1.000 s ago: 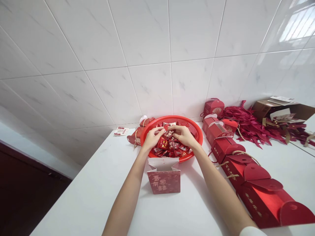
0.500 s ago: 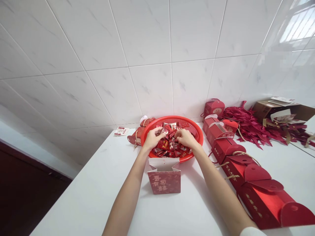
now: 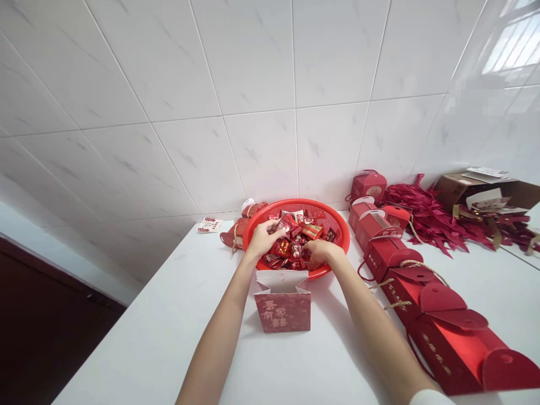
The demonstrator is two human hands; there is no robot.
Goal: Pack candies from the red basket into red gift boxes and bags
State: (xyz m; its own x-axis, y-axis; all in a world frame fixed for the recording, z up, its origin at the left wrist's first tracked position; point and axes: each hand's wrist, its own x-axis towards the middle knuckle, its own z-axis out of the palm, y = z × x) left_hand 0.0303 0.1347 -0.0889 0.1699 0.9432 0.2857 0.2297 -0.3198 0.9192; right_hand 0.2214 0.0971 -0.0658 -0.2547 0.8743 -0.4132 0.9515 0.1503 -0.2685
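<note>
The right hand (image 3: 323, 253) has shifted toward the near side of the red basket (image 3: 346, 237), among its wrapped sweets (image 3: 282, 247); I cannot tell its grip. The left hand (image 3: 262, 238) pinches a red packet (image 3: 287, 221) within: picking seems under way. An open box (image 3: 282, 313) before the basket masks its rim; red boxes (image 3: 442, 351) line its right.

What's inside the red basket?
The red basket holds wrapped packets, mostly red. The left hand grips at least one; the right hand dips among others, fingertips hidden. Whatever lies beneath the top packets is covered.
</note>
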